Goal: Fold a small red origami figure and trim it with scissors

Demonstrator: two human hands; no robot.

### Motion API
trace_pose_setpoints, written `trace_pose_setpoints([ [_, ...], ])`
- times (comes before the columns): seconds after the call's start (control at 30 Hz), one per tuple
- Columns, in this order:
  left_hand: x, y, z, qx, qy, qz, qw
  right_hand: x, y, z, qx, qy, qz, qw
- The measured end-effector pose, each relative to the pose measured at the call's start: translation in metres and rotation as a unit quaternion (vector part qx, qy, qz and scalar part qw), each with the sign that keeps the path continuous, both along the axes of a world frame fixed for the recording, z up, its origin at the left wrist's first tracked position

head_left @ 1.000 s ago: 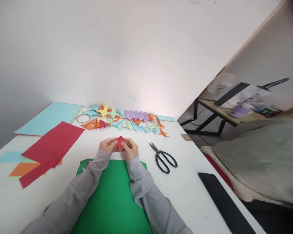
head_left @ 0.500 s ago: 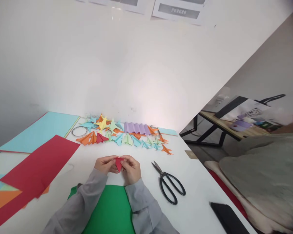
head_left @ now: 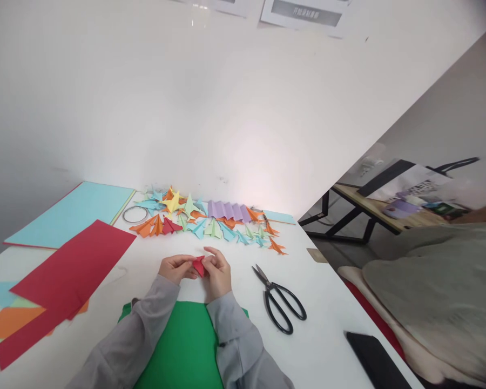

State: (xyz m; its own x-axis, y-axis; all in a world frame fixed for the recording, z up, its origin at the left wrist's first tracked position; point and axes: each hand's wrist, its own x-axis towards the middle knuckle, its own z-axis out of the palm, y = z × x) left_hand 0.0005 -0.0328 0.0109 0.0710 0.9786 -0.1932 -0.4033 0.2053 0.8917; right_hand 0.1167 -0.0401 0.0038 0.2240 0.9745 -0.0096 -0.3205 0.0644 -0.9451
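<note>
A small folded piece of red paper [head_left: 198,266] is held between my two hands, above the white table. My left hand [head_left: 177,268] pinches its left side between thumb and fingers. On its right side, my right hand [head_left: 217,273] grips the paper with the thumb, while the index finger is lifted away from it. To the right of my hands lie black-handled scissors [head_left: 278,298], blades pointing away from me. Green material [head_left: 180,348] lies below my forearms.
Several folded paper shapes [head_left: 213,229] and a purple pleated paper [head_left: 228,211] line the wall side. Red sheets [head_left: 75,267], a light blue sheet [head_left: 71,215] and a wire ring [head_left: 135,214] lie left. A black flat object [head_left: 375,359] lies at the right edge.
My right index finger has lifted off the red paper, and the paper has tilted slightly. The whole view has shifted a little; the scissors lie as before.
</note>
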Motion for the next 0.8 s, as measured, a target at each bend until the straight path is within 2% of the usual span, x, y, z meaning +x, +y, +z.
trace_pose_setpoints([
  [0.17, 0.0004, 0.0020, -0.0061, 0.060, 0.011, 0.029, 0.998, -0.0016, 0.0048, 0.0000, 0.029, -0.052, 0.016, 0.998],
  [0.33, 0.0043, 0.0013, -0.0028, 0.105, 0.024, 0.051, 0.993, -0.0001, 0.0080, 0.0004, 0.046, -0.057, 0.011, 0.997],
  [0.53, 0.0076, 0.0010, -0.0004, 0.087, 0.068, 0.100, 0.989, -0.0016, 0.0038, 0.0023, 0.019, -0.044, -0.015, 0.999],
  [0.67, 0.0045, 0.0039, -0.0018, 0.099, 0.117, 0.094, 0.984, -0.0027, 0.0055, 0.0030, 0.008, -0.021, -0.025, 0.999],
  [0.8, -0.0007, 0.0089, -0.0045, 0.115, 0.140, 0.082, 0.980, -0.0021, 0.0087, 0.0007, 0.032, -0.020, -0.002, 0.999],
])
